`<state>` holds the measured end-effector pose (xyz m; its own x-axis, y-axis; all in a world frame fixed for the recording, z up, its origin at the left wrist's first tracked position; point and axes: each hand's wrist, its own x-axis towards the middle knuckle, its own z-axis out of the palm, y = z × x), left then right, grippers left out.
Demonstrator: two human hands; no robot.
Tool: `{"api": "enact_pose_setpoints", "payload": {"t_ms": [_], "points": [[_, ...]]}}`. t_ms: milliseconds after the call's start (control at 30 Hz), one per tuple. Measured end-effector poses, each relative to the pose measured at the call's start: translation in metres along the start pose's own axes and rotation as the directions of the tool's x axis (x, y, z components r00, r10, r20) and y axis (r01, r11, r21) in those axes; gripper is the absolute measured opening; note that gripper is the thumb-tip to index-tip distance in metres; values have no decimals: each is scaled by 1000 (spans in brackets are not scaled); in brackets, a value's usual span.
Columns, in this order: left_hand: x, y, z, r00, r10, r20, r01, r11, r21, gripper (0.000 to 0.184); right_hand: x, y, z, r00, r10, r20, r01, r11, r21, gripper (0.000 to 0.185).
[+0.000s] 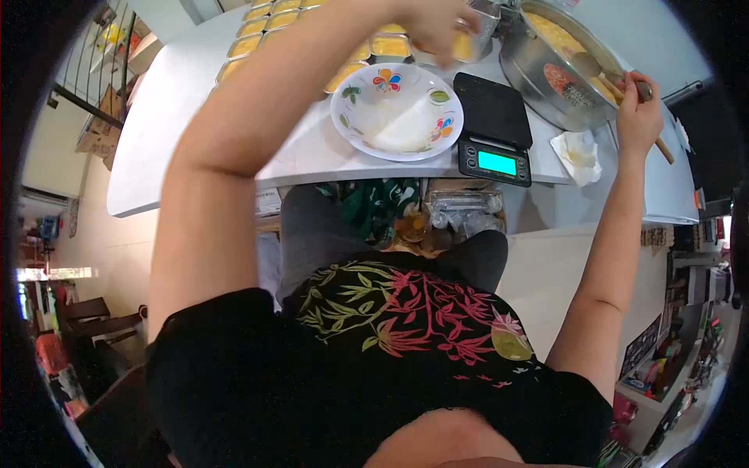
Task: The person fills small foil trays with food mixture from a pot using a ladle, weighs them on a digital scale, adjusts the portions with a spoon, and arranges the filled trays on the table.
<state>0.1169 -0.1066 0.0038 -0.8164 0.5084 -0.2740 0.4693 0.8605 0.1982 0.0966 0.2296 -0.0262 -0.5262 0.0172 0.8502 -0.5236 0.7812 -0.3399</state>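
My right hand (640, 117) is closed around a ladle (587, 65) at the near right rim of a large metal pot (534, 86). The ladle's bowl rests over the yellow food (554, 33) inside; a wooden handle (664, 150) sticks out below the hand. My left hand (437, 27) is stretched across the far side of the table, smeared by motion, beside a stack of clear containers (485, 27). Whether its fingers hold anything cannot be made out. Below it stands a white bowl with flower and leaf prints (390, 117).
A black digital scale (491, 109) with a lit green display sits between bowl and pot. Crumpled, stained tissue (579, 156) lies near the table's front edge. Rows of small filled trays (248, 45) cover the back left of the white table (148, 148). Bagged items (468, 210) are underneath.
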Motion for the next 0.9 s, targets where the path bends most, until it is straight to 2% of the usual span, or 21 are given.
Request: {"api": "enact_pose_setpoints", "payload": {"t_ms": [33, 100, 133, 200, 300, 400, 600, 700, 800, 900], "points": [[-27, -9, -1, 997, 7, -71, -12, 997, -74, 100, 0, 0, 1, 1000, -3, -17, 3, 1000, 8, 14], [-69, -29, 12, 989, -76, -124, 56, 986, -157, 89, 0, -2, 1, 999, 2, -34, -2, 1000, 13, 15], [-80, -40, 24, 981, -160, -106, 140, 976, -168, 78, 0, -3, 1, 999, 3, -41, -3, 1000, 14, 15], [-103, -57, 47, 969, -232, -87, 226, 971, -72, 79, 0, -3, 1, 999, 16, -29, -16, 1000, -5, 15], [-132, -51, 63, 892, -448, 70, 453, 875, -174, 79, 2, -2, 1, 1000, 31, 2, -31, 999, -18, 17], [-137, -79, 99, 941, -336, -33, 322, 924, -205, 76, 3, -5, 1, 998, 50, 35, -49, 998, -34, 18], [-134, -82, 125, 951, -296, -87, 283, 950, -133, 80, 5, 0, 4, 1000, 8, 23, -7, 999, -51, 17], [-137, -79, 129, 935, -321, -150, 308, 946, -106, 80, 2, -5, 3, 999, -4, 36, 5, 999, -47, 17], [-140, -77, 128, 938, -287, -194, 289, 957, -15, 79, 1, -2, 3, 998, 1, 57, 1, 999, -42, 18], [-142, -85, 133, 920, -267, -287, 277, 961, -7, 81, 3, 0, 4, 998, 17, 59, -14, 998, -59, 18]]}}
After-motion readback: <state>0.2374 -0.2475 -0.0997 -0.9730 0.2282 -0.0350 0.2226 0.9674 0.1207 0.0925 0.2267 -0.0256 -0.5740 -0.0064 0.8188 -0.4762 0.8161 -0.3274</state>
